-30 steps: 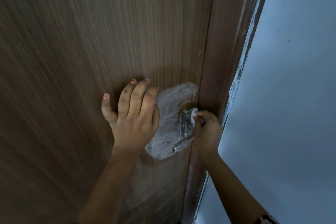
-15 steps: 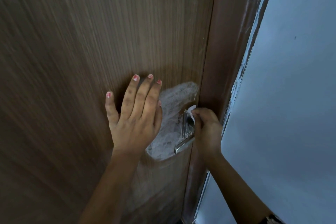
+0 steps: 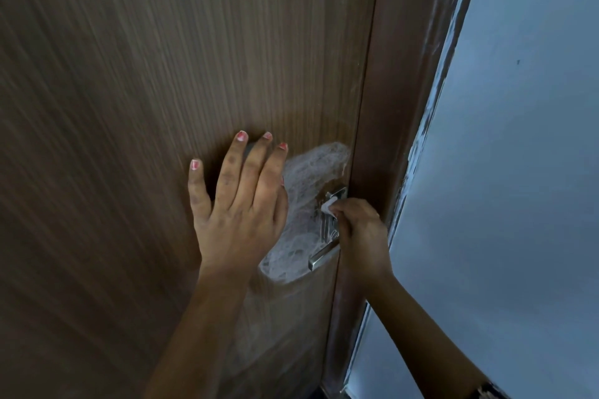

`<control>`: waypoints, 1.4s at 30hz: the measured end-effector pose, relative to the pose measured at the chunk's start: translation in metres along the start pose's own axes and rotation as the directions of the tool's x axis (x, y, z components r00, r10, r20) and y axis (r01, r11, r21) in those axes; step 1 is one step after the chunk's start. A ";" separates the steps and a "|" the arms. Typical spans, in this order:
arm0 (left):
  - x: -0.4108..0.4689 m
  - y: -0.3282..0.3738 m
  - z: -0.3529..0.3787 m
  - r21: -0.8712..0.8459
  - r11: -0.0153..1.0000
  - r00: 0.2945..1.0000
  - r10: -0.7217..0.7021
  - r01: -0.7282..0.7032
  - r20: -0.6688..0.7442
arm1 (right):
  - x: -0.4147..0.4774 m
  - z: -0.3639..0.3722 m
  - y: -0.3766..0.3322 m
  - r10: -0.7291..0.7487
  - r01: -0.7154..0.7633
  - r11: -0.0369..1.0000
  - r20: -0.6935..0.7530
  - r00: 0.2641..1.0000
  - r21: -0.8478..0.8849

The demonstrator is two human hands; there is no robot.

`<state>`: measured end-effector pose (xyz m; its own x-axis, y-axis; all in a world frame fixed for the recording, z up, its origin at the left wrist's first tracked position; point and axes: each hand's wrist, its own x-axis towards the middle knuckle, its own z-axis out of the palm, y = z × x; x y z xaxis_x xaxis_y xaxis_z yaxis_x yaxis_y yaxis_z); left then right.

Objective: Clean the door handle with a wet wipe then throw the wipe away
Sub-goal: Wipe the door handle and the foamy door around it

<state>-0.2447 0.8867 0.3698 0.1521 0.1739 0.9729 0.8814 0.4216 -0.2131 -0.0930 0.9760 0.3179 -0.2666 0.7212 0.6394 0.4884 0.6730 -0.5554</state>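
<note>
- At the latch edge of the wood-grain door (image 3: pixel 162 74), the right hand (image 3: pixel 359 230) pinches a small wad of white wet wipe (image 3: pixel 328 206) between thumb and curled fingers. It presses the wad on the upper part of the silver door handle (image 3: pixel 321 256), on the backplate rather than the lever.
- Over the last second the wad has barely travelled. It sat at the plate's top edge and now lies a little lower and further in from the door's edge, which reads as short rubbing strokes on one spot.
- The left hand (image 3: pixel 240 204) lies flat on the door just beside the handle, fingers straight and spread, holding nothing. A second ago those fingers were more bent, so the palm has settled, probably to brace the door against the rubbing.
- A whitish, cloudy patch (image 3: pixel 304 172) surrounds the handle on the door, unchanged. Whether it is film or residue I cannot tell.
- The lever's free end juts out below the right hand, clear of the wipe. My guess is that the lever still needs its pass, so the cleaning is only partway through.
- Throwing the wipe away has not begun, and no bin is in view. To the right there are only the door frame (image 3: pixel 405 107) and a pale wall (image 3: pixel 518 188).
</note>
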 end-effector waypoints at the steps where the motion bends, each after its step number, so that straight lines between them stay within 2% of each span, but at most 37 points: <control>1: 0.000 0.000 0.000 -0.002 1.000 1.000 -0.001 0.001 0.004 | 0.000 -0.002 0.002 0.025 -0.025 1.000 -0.005 1.000 0.004; 3: 0.000 0.000 0.000 -0.002 1.000 1.000 0.004 -0.004 0.009 | 0.009 -0.007 0.003 0.108 -0.104 0.993 -0.073 0.991 0.063; 5: 0.000 -0.001 0.000 -0.004 1.000 1.000 0.008 -0.007 0.011 | 0.022 -0.009 -0.001 0.130 -0.119 0.989 -0.131 0.983 0.088; 9: -0.001 0.000 0.000 0.003 1.000 1.000 0.009 -0.009 0.011 | 0.029 -0.003 -0.006 0.120 -0.112 0.991 -0.120 0.985 0.076; 11: -0.001 0.000 0.001 0.004 1.000 1.000 0.011 -0.011 0.011 | 0.024 -0.001 0.000 0.240 -0.228 0.965 -0.089 0.967 0.132; 13: -0.001 0.000 0.001 0.002 1.000 1.000 0.014 -0.014 0.009 | 0.020 0.001 0.007 0.325 -0.323 0.941 0.000 0.946 0.102; 15: -0.001 -0.001 0.001 -0.001 1.000 1.000 0.011 -0.011 0.001 | 0.023 -0.001 0.009 0.322 -0.325 0.943 0.052 0.945 0.066; 20: -0.001 0.000 0.003 0.000 1.000 1.000 0.013 -0.013 -0.008 | 0.033 -0.008 0.000 0.285 -0.281 0.952 -0.016 0.958 0.120; 24: -0.002 -0.001 0.002 -0.005 1.000 1.000 0.010 -0.010 -0.008 | 0.025 -0.003 0.009 0.339 -0.334 0.941 0.159 0.927 -0.058; 26: -0.003 -0.001 0.003 -0.008 1.000 1.000 0.011 -0.011 -0.007 | 0.030 -0.005 0.010 0.332 -0.336 0.942 0.135 0.933 0.002; 30: -0.002 -0.001 0.004 -0.003 1.000 1.000 0.007 -0.007 -0.011 | 0.037 -0.008 -0.005 0.284 -0.279 0.945 -0.006 0.959 0.169; 35: -0.003 -0.001 0.004 -0.009 1.000 1.000 0.009 -0.009 -0.003 | 0.031 -0.005 0.007 0.327 -0.334 0.941 0.107 0.939 0.051; 38: -0.003 -0.001 0.004 -0.006 1.000 1.000 0.010 -0.010 -0.004 | 0.029 -0.010 0.000 0.202 -0.202 0.976 0.003 0.979 0.080; 40: -0.003 -0.001 0.004 -0.002 1.000 1.000 0.008 -0.008 -0.004 | 0.026 -0.010 -0.012 0.012 -0.011 1.000 -0.058 0.998 0.023; 42: -0.002 -0.001 0.004 -0.005 1.000 1.000 0.011 -0.011 -0.002 | 0.020 -0.007 -0.016 -0.152 0.151 0.986 -0.019 0.988 -0.069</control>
<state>-0.2476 0.8891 0.3676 0.1624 0.1770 0.9707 0.8820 0.4151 -0.2232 -0.1006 0.9790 0.3430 -0.3225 0.6071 0.7263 0.4992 0.7610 -0.4144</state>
